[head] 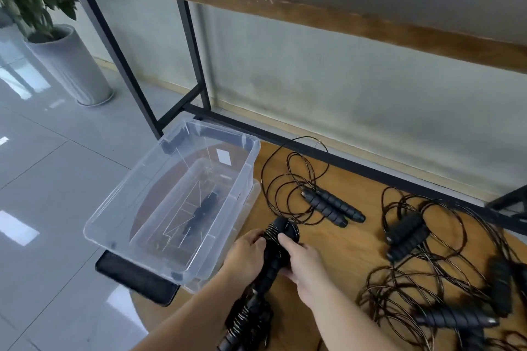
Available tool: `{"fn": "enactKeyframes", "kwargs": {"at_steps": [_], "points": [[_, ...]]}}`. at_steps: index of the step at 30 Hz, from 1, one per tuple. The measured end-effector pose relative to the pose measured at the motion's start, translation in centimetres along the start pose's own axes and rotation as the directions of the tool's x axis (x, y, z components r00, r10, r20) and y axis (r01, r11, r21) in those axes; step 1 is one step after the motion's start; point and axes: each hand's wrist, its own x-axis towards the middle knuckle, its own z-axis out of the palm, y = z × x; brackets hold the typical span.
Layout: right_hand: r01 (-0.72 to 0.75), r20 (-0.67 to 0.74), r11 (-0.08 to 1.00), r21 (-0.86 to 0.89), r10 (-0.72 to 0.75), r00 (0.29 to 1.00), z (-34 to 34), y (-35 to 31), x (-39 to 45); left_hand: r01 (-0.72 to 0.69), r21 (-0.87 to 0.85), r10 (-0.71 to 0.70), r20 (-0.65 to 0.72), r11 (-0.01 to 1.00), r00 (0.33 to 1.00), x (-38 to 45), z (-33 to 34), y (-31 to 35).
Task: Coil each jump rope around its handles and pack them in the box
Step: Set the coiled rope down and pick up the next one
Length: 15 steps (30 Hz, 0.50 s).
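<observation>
- Current state: the left hand [247,254] and the right hand [302,261] both grip the wound jump rope [278,239], fingers curled round its paired handles. The bundle is held just above the desk [342,239], right beside the near right corner of the clear box [182,188].
- Orientation: the long axis of the bundle runs from near left to far right. The cord-wrapped end points far and slightly right, away from the person.
- Box contents: no packed rope can be seen inside; a dark shape shows through the clear floor.
- Risk, unwinding: the turns sit only at the far end. If either hand relaxes before the bundle is set down, the springy cord is likely to loosen and spill.
- Risk, snagging: a loose rope [319,196] lies on the desk just beyond the hands, and a tangled pile [445,273] lies to the right. A trailing loop could drag them along.
- Risk, placement: the box overhangs the desk edge; a heavy drop near its left side could tip it.
</observation>
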Motion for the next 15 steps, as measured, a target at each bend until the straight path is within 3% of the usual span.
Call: {"fn": "enactKeyframes", "kwargs": {"at_steps": [7,15], "points": [[-0.056,-0.004,0.985,-0.161,0.056,0.998,2.5,1.7,7.2,0.064,0.076,-0.058,-0.085,0.995,0.995,4.1,0.6,-2.8],[-0.053,0.030,0.987,-0.153,0.058,0.998,4.1,3.4,11.3,0.112,0.042,-0.106,-0.134,0.993,0.985,7.1,1.3,-4.1]]}}
